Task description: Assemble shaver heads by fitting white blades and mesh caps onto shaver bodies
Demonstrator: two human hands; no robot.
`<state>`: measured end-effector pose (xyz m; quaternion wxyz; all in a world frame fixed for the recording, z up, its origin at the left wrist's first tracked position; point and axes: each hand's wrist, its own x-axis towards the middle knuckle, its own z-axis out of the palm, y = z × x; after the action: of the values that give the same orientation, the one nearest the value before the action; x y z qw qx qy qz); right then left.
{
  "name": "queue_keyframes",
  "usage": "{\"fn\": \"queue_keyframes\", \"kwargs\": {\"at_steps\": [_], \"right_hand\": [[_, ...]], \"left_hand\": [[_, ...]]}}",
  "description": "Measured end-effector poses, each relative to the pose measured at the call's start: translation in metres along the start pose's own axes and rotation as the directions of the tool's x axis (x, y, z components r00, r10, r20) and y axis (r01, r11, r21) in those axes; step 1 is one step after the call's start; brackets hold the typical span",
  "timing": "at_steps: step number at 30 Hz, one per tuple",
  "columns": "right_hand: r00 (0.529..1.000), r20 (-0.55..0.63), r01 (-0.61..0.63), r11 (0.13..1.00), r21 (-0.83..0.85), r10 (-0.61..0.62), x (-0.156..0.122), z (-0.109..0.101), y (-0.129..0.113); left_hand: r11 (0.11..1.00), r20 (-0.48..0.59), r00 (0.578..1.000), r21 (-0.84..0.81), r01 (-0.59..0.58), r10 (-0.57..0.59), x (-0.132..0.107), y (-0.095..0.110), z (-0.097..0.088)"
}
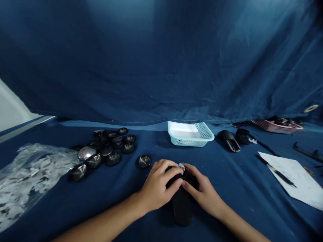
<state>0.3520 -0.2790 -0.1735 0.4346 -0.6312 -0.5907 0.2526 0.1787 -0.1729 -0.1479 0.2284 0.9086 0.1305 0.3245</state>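
Note:
In the head view a black object (182, 210) lies in front of me on the blue cloth, its rounded, elongated end pointing my way. My left hand (157, 186) curls over the left of its far end, fingers bent and thumb pressed in. From the other side my right hand (203, 191) grips the same end, thumb and forefinger closing near the left thumb. A small light grey piece (181, 166) shows between the fingertips of both hands. My fingers hide most of the far end, so its exact kind is unclear. One black round cap with a mesh-like face (144, 161) sits beyond my left hand.
Several similar black caps (113, 158) are heaped at left, beside a clear bag of white pieces (37, 181). A light blue basket (191, 141) stands ahead. Rightward are black casings (229, 139), a pink basket (277, 126) and white paper (295, 179) with a black-handled tool (284, 176).

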Motion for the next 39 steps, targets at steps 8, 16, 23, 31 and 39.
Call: {"fn": "queue_keyframes", "kwargs": {"at_steps": [8,16,23,31,39], "right_hand": [[1.0,-0.002,-0.009,1.0,0.004,0.009,-0.001,0.0,0.003],[1.0,-0.007,-0.019,1.0,-0.011,0.019,-0.002,0.001,0.007],[1.0,0.005,-0.013,1.0,-0.018,0.013,-0.003,0.0,0.003],[1.0,0.019,-0.008,1.0,-0.02,0.008,-0.001,-0.001,0.0],[1.0,0.015,-0.009,1.0,-0.022,0.009,-0.001,0.0,0.001]], "left_hand": [[0.999,-0.034,0.999,-0.036,-0.021,0.02,-0.002,-0.001,0.0],[0.994,-0.069,0.998,-0.112,-0.004,-0.004,0.0,-0.003,0.002],[0.995,-0.033,0.999,-0.092,-0.041,0.038,0.005,-0.005,-0.002],[0.986,-0.047,0.996,-0.145,-0.077,0.071,0.004,-0.011,0.001],[0.992,-0.005,0.998,-0.103,-0.067,0.066,0.006,-0.01,-0.003]]}}
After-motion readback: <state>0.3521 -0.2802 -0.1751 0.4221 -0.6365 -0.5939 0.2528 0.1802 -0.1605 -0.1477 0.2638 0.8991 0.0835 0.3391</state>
